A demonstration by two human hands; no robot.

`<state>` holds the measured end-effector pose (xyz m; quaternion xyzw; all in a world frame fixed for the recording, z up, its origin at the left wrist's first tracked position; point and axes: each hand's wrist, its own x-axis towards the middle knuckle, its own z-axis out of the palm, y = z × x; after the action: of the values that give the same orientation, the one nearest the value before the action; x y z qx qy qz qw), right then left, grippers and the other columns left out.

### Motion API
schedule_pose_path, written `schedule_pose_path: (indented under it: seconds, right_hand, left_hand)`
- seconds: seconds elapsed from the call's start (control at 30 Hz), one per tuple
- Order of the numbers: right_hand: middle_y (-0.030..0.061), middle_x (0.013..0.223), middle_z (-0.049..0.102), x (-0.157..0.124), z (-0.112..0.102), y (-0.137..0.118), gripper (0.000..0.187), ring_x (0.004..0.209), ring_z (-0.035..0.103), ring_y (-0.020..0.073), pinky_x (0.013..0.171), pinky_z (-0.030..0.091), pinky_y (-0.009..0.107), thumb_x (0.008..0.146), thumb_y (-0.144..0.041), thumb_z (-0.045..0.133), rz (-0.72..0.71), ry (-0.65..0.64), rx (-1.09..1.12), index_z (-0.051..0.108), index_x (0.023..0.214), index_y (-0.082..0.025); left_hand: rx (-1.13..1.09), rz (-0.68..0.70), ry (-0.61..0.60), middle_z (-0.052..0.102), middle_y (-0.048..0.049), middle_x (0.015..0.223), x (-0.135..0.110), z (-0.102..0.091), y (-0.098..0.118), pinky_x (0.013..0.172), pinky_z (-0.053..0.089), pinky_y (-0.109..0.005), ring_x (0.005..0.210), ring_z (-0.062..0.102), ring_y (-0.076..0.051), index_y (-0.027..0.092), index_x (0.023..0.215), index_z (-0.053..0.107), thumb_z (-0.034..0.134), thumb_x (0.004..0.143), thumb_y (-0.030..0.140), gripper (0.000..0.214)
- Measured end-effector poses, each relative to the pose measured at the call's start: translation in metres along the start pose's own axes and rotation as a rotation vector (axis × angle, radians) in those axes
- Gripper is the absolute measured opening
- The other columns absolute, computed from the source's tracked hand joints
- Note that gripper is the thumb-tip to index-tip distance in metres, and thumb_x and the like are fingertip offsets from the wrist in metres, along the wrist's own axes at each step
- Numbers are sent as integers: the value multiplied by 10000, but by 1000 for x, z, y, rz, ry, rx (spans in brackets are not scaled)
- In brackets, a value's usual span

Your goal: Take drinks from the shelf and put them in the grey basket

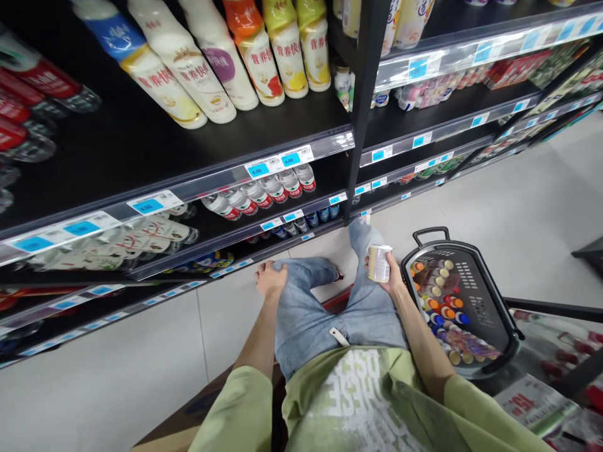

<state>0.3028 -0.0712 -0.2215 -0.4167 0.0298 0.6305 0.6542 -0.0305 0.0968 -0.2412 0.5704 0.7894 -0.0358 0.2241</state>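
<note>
A small pale can (pixel 379 263) is held upright in the right hand (pixel 389 276), at about 4 o'clock from the picture's centre. The fingers are closed round the can's lower half; its top rim and upper wall are left bare, and its label is too small to be read. The can is held above the right knee, just left of a black basket (pixel 499 301).

The left hand (pixel 270 279) is laid on the left knee at about 7 o'clock, fingers curled loosely over the denim; nothing is held in it. The fingertips are partly hidden by the fold of the jeans (pixel 325 314).

The basket is seen at 4 o'clock, standing on the pale floor (pixel 518 213). Small bottles with coloured caps are packed along its left side, and what lies under them cannot be made out. Its near end is cut off by a dark rail.

Black shelves (pixel 188 144) run from 9 to 2 o'clock. Tall milky bottles (pixel 198 69) are cut off at the top edge; water bottles (pixel 264 191) are half hidden behind the price strip. The goods at far left are blurred, and those on the lowest shelves are lost in shadow. At 5 o'clock, packs under a clear cover are only dimly seen.
</note>
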Motion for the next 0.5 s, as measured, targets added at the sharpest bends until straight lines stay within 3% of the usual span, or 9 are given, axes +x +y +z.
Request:
schedule_pose_path:
  seconds: [0.07,0.3,0.5]
  right_hand:
    - [111,899,809,0,1,0,487,779,774,238,709,656,341,845,-556,795,6,6,-19,739,1104,-147]
    - [120,1106,824,-4,18,-3,541,899,785,259,770,665,366,838,-545,744,-76,-105,-1,709,1239,-183]
    - [75,1153,815,-2,7,0,570,899,777,230,785,659,343,772,-543,880,-93,-126,-40,714,1229,-246]
  left_hand:
    - [-1,1,1,543,-143,1565,0,0,0,1128,498,-552,1417,493,-397,237,1414,646,590,943,493,539]
    - [-6,2,-3,553,-135,1558,-1,-1,-1,1131,486,-520,1422,486,-382,247,1417,641,603,945,491,533]
    - [-6,7,-5,554,-137,1551,-1,-1,0,1120,487,-517,1414,488,-382,235,1415,634,592,945,498,540]
